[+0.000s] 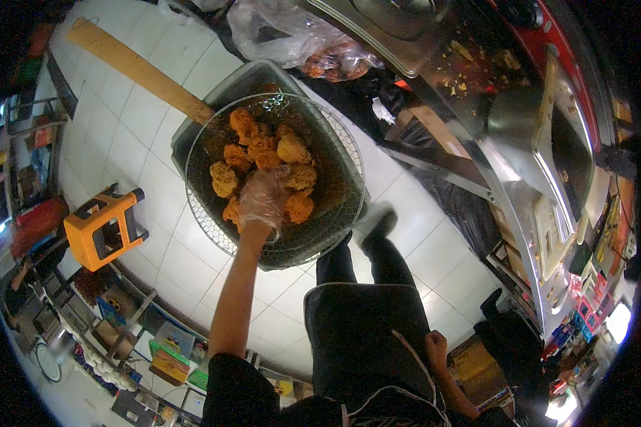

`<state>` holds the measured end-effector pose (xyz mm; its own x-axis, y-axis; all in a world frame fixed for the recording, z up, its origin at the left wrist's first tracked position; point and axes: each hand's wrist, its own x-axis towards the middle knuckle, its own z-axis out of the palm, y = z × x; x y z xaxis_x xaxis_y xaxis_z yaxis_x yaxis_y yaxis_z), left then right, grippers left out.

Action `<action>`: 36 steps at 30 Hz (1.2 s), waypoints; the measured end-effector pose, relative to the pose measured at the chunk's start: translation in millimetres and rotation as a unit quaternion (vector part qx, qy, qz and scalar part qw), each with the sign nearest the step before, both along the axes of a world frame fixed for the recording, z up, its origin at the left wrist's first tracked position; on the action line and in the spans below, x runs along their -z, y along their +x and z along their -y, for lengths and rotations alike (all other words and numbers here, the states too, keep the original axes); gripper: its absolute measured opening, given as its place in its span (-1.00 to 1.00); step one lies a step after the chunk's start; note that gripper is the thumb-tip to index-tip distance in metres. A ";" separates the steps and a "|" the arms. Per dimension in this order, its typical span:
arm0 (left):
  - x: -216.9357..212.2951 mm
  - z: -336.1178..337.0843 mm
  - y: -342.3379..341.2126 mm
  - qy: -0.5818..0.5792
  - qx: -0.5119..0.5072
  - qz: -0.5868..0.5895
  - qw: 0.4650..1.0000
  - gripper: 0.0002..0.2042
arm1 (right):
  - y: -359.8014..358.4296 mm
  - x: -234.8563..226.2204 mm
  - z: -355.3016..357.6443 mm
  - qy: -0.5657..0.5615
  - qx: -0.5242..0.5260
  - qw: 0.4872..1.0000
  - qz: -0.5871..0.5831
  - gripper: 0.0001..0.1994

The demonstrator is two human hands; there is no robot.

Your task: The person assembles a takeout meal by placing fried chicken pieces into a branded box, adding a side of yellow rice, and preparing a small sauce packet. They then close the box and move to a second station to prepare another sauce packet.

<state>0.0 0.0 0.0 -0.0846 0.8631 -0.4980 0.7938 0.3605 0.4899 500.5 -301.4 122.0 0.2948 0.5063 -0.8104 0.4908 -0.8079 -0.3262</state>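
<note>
Fried chicken pieces (262, 151), craggy and orange-brown, lie clustered in a round wire basket (337, 203), near its middle, and that is where I have the left grip (263, 198). From my remote seat I see it in a clear plastic glove (258, 210), reaching down among the pieces and touching them; its fingertips are hidden, so I cannot tell whether it is clasped on one. The basket sits over a dark grey tub (263, 71), and its long wooden handle (142, 75) slants away to the upper left. My right grip (436, 346) is bare and well apart from the basket, beside the dark apron (370, 331), its fingers curled in with nothing visible in them. Pale tiles make up the floor (164, 188) around the tub. An orange stool (103, 228) is to the left; beyond the tub lies a clear plastic bag (271, 32), near a crumb-strewn metal counter (470, 107).
</note>
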 end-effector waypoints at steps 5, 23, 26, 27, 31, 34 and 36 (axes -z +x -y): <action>-31.8 -4.9 37.3 -0.050 0.132 -0.257 0.956 -0.43 | 7.7 -4.2 10.6 -0.028 0.033 0.999 0.002 -0.74; -26.1 -22.7 1.0 -0.037 0.251 -0.176 0.951 -0.64 | 9.1 6.5 5.6 0.007 -0.011 1.000 -0.005 -0.86; -22.5 -20.1 8.0 -0.097 0.230 -0.230 0.941 -0.54 | 1.6 2.5 2.4 0.002 -0.024 1.000 0.013 -0.85; -17.4 -15.1 8.5 -0.055 0.244 -0.204 0.946 -0.52 | 0.2 1.4 0.8 0.005 -0.021 1.000 0.005 -0.83; 22.2 -3.5 6.3 0.096 0.326 -0.201 0.918 -0.49 | 0.8 3.2 0.1 -0.029 -0.019 0.999 0.029 -0.81; 49.4 -4.9 -8.8 0.132 0.316 -0.146 0.928 -0.53 | 4.1 8.9 4.7 -0.006 -0.027 0.999 0.033 -0.81; 55.9 -10.2 -21.7 0.134 0.295 -0.104 0.940 -0.56 | 5.5 10.2 7.6 0.009 -0.030 0.999 0.029 -0.80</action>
<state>-21.7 10.2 -55.9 0.3772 0.8820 -0.2823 0.9054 -0.2871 0.3128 506.1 -309.0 111.8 0.3093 0.5386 -0.7837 0.5562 -0.7710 -0.3103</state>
